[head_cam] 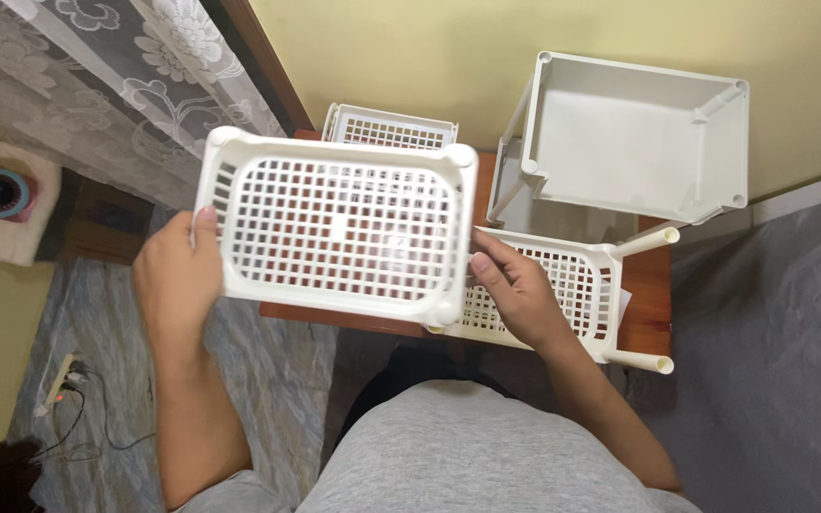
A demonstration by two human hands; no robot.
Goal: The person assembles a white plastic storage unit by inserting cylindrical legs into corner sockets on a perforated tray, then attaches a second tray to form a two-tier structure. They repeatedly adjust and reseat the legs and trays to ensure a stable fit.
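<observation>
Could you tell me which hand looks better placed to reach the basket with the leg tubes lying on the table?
Probably the right hand: it lies directly over the tubed basket, while the left hand grips the raised basket at its far end.

The person wears a light grey top of soft, plain fabric, with no print or pattern showing. It fills the picture's lower middle, around six o'clock, and a short grey sleeve edge shows at about seven o'clock. Both forearms are bare from there to the wrists. The left hand (175,275) and the right hand (517,290) carry no rings, watch or bracelet. Fingernails are short and unpainted.
</observation>
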